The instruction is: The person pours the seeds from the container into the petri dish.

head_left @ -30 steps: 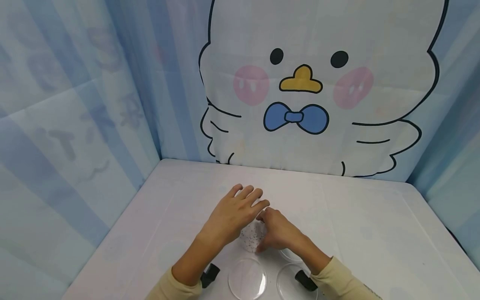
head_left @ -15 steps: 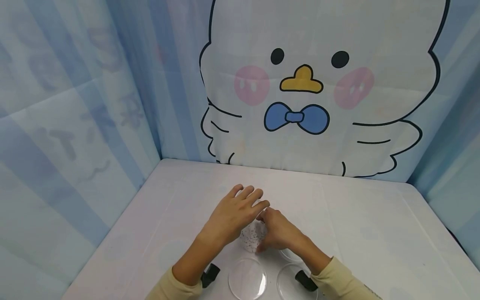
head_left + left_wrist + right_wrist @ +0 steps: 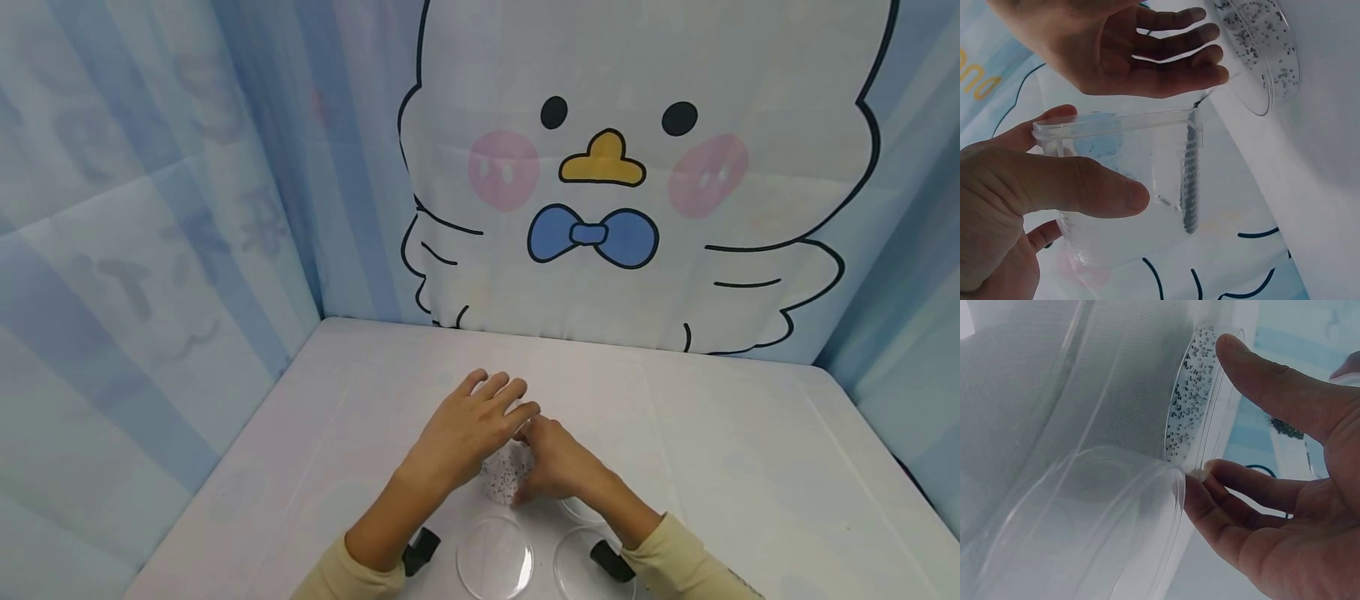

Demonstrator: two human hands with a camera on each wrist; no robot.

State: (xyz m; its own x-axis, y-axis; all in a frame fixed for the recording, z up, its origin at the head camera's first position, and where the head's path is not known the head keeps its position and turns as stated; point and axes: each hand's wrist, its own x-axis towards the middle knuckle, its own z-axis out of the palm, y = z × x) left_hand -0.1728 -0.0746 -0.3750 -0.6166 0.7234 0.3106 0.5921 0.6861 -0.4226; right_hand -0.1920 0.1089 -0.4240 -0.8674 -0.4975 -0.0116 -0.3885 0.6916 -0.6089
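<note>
My left hand (image 3: 465, 433) holds a clear plastic tub (image 3: 1116, 231), its thumb pressed along the side. Small dark grains (image 3: 1190, 181) are banked along one wall of the tub. From above, the hand hides most of the tub. With thumb and fingers, my right hand (image 3: 558, 462) grips the wall of a clear petri dish (image 3: 504, 475). Dark grains lie scattered over the dish's bottom (image 3: 1191, 394). The tub's edge is close to the right fingertips and the dish in the left wrist view.
Nearer me on the white table (image 3: 712, 467) lie more clear round dishes, one in the middle (image 3: 495, 560) and one beside it (image 3: 581, 575). Another dish (image 3: 579, 510) is partly under my right forearm. Black devices sit at both wrists. Printed curtains surround the table.
</note>
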